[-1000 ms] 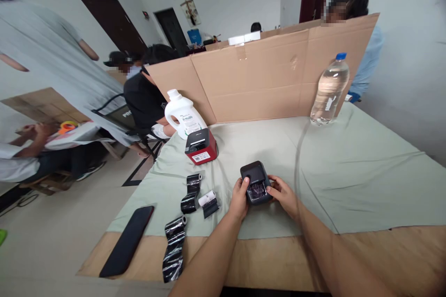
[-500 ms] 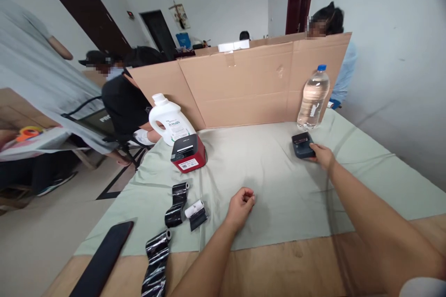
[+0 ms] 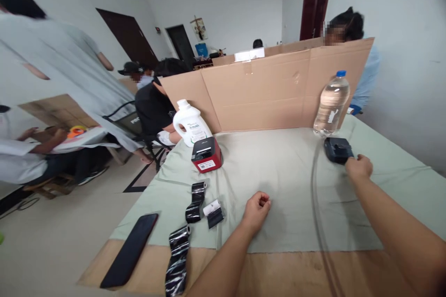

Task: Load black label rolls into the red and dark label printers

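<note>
right hand (image 3: 359, 167) curling loosely against black printer (image 3: 337, 150), sitting far right on surface (image 3: 278, 171) near water bottle (image 3: 331, 104) | left hand (image 3: 257, 206) resting fisted, empty | tip: keeping printer flat, clear of bottle

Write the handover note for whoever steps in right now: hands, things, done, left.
Right hand: closed, touching the small black box-shaped printer on the pale green cloth, beside the clear plastic water bottle.
Left hand: loose fist resting on the cloth, holding nothing.
Red and black printer stands by the white jug; black ribbon strips and small roll lie left of the left hand.
Done: black printer set by the bottle.
Left: release it.
</note>
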Tool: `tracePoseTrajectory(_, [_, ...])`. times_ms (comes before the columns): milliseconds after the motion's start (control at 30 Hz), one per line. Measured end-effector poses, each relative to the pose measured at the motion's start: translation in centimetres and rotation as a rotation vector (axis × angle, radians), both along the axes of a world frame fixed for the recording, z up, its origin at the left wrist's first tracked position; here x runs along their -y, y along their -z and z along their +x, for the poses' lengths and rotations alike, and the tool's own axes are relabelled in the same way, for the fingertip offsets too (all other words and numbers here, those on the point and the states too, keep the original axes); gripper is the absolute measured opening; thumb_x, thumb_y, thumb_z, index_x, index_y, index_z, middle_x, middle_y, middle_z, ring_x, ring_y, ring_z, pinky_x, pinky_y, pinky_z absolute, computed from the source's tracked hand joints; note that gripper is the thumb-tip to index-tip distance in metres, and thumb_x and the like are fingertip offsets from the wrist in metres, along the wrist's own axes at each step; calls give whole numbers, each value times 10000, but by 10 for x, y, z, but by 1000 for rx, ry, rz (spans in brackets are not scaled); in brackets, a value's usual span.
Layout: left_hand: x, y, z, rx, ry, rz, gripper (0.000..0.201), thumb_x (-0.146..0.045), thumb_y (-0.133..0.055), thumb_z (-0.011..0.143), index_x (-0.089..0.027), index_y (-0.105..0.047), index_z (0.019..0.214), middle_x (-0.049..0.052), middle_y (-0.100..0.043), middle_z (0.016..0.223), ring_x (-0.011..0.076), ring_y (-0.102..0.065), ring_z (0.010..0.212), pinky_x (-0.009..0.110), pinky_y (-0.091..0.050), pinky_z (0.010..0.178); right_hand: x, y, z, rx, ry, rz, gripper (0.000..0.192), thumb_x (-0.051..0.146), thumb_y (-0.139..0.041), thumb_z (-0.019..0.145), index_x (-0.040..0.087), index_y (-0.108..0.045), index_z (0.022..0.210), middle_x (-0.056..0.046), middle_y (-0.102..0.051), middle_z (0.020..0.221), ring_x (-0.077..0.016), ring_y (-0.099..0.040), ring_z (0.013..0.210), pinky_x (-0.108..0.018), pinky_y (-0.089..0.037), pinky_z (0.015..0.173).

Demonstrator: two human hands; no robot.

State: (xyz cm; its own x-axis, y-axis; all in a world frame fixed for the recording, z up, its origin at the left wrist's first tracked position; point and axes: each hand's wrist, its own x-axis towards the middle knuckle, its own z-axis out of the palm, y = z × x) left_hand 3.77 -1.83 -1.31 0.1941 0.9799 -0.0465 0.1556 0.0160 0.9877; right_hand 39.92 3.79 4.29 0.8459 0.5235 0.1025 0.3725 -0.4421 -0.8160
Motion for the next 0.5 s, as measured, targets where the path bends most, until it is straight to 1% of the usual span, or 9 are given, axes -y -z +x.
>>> tracePoseTrajectory(33, [1,0,1,-45,-1,24,121,-239,-661,693,-182,-619,791,-14,-570,633,128,-517,606,236,-412,581,3,1,-20,-51,12,31,458,229,-438,824,-6,-524,1207,-363,-516,1217,-320,-555,1092,-410,-428,814])
tracePoseTrajectory(100, [3,0,2,-168,0,75,88,-199,-618,708,-175,-628,792,5,-591,678,139,-536,642,256,-426,624,12,8,-68,-161,-72,104,440,245,-441,812,51,-523,1198,-288,-589,1161,-274,-622,964,-364,-475,738])
tracePoseTrajectory(200, [2,-8,-1,-343,100,127,96,-198,-618,701,-163,-646,785,45,-630,809,159,-570,700,288,-448,683,34,31,-146,-322,-297,179,273,316,-518,771,168,-614,979,-134,-704,913,-207,-662,723,-306,-517,611])
tracePoseTrajectory(267, [-7,-24,-9,-425,243,75,138,-272,-647,706,-166,-661,792,56,-648,843,174,-590,700,304,-467,693,51,47,-186,-459,-502,237,245,390,-528,758,189,-622,863,-88,-699,775,-202,-641,627,-312,-512,555])
tracePoseTrajectory(333, [-27,-49,-22,-510,278,26,228,-375,-642,733,-181,-668,849,62,-670,853,201,-615,734,326,-485,724,65,58,-209,-417,-696,264,287,443,-542,750,195,-639,858,-62,-690,744,-203,-632,632,-320,-514,584])
tracePoseTrajectory(367, [-42,-65,-32,-574,197,59,273,-413,-627,748,-186,-663,895,76,-678,897,226,-624,810,344,-484,775,70,62,-215,-346,-776,262,289,447,-542,756,199,-649,858,-56,-693,754,-206,-635,661,-325,-515,626])
tracePoseTrajectory(400, [-58,-81,-42,-647,50,149,325,-437,-619,757,-191,-647,966,98,-670,998,252,-610,936,363,-463,859,73,64,-218,-264,-833,249,285,444,-538,765,203,-659,861,-51,-696,770,-207,-638,691,-328,-513,666])
tracePoseTrajectory(467, [-96,-110,-66,-867,-249,285,465,-508,-623,739,-196,-601,1084,147,-589,1213,335,-477,1189,450,-359,1007,74,64,-218,-148,-890,215,272,423,-510,791,210,-665,860,-47,-702,790,-209,-643,727,-330,-505,714])
tracePoseTrajectory(500, [-115,-122,-80,-980,-363,294,560,-563,-607,731,-199,-561,1153,164,-514,1314,375,-386,1273,506,-297,1043,74,63,-217,-124,-898,197,272,415,-493,802,211,-662,864,-47,-702,791,-209,-644,728,-330,-504,716])
